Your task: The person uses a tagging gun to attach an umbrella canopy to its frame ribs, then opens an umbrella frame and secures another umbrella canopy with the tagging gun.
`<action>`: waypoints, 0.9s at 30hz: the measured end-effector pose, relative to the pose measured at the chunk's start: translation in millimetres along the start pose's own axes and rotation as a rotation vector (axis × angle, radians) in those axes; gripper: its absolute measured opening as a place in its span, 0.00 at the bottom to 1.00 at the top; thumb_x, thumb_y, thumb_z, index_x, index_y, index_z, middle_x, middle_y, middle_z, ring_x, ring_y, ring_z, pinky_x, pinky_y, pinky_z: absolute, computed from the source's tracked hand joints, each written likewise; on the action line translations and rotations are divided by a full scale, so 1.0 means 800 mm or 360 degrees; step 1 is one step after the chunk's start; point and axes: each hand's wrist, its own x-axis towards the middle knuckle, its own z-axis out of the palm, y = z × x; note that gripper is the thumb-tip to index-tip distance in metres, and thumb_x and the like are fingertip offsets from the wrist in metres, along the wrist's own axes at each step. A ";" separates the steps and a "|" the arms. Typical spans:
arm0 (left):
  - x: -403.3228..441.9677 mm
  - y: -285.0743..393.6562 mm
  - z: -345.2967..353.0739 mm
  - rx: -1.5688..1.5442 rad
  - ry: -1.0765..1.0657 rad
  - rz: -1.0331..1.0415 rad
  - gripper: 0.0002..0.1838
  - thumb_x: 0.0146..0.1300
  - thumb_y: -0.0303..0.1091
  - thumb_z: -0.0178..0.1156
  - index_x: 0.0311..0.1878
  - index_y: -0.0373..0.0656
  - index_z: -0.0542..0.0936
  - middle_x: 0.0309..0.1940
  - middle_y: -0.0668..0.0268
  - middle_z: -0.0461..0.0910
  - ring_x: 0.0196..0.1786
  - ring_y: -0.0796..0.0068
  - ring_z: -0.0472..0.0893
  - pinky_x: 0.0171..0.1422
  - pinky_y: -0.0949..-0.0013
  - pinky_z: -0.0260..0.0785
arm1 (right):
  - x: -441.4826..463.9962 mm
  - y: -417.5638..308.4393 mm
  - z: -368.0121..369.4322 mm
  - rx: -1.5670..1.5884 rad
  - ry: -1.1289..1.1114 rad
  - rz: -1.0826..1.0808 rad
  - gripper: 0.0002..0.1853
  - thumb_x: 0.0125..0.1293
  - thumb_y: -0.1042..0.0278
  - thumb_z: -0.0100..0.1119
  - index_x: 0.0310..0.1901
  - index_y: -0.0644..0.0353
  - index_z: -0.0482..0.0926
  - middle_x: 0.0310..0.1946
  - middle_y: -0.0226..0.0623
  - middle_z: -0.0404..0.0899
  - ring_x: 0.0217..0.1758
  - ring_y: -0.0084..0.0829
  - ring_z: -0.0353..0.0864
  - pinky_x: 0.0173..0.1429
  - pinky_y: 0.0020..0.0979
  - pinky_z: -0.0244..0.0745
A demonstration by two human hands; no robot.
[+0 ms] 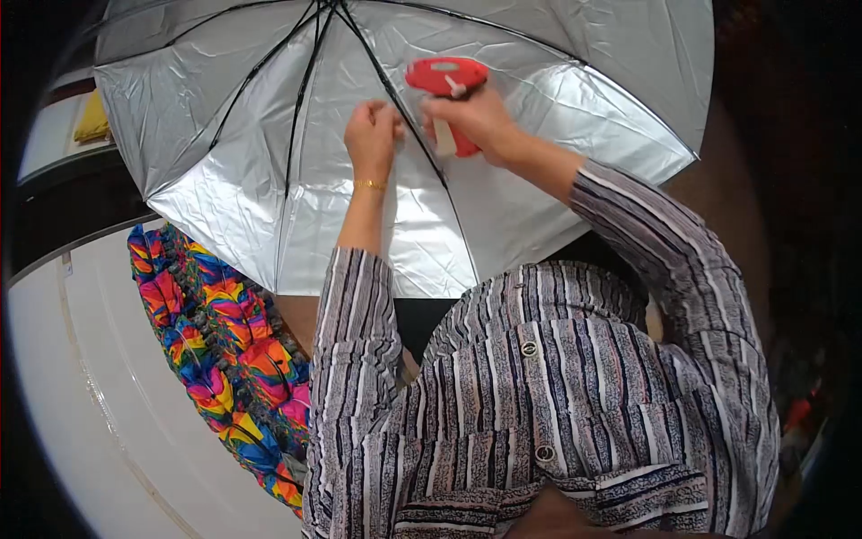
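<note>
An opened umbrella with silver lining and thin black ribs spreads before me, its inside facing up. My right hand is wrapped round a red tool that looks like a tagging gun, with a small white lever on its side. It is held over the lining, just right of a black rib. My left hand, with a gold bracelet at the wrist, has its fingers curled in a pinch beside that same rib. Whatever lies between those fingertips is too small to make out.
Two rows of folded rainbow-coloured umbrellas lie at the left, below the silver edge. Alongside them runs a white surface with strips of tape. Something yellow sits at the far left.
</note>
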 end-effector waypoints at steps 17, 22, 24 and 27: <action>0.047 0.000 0.007 -0.0197 -0.0017 -0.0006 0.08 0.55 0.28 0.60 0.36 0.34 0.77 0.20 0.68 0.77 0.19 0.83 0.73 0.23 0.77 0.65 | 0.039 -0.007 0.025 0.0218 -0.0018 0.0299 0.09 0.51 0.70 0.62 0.33 0.65 0.77 0.26 0.36 0.79 0.26 0.27 0.79 0.30 0.28 0.74; 0.047 0.002 0.008 -0.0265 -0.0028 0.0049 0.08 0.55 0.28 0.60 0.36 0.34 0.77 0.20 0.68 0.77 0.18 0.83 0.73 0.22 0.78 0.65 | 0.039 -0.015 0.014 0.0612 -0.0255 0.0493 0.11 0.56 0.70 0.60 0.39 0.66 0.75 0.28 0.39 0.79 0.29 0.31 0.81 0.34 0.32 0.79; 0.046 0.003 0.009 -0.0161 0.0006 0.0077 0.07 0.55 0.27 0.60 0.36 0.34 0.77 0.20 0.68 0.77 0.18 0.84 0.72 0.22 0.78 0.65 | 0.038 -0.016 0.011 0.0796 -0.0299 0.0623 0.13 0.58 0.69 0.59 0.42 0.66 0.74 0.29 0.41 0.80 0.31 0.34 0.82 0.37 0.35 0.81; 0.045 0.004 0.010 -0.0112 0.0024 0.0090 0.07 0.55 0.27 0.60 0.36 0.34 0.77 0.20 0.68 0.77 0.18 0.84 0.72 0.22 0.78 0.64 | 0.038 -0.016 0.008 0.0804 -0.0345 0.0635 0.14 0.58 0.69 0.58 0.43 0.66 0.73 0.31 0.42 0.80 0.32 0.35 0.82 0.39 0.37 0.81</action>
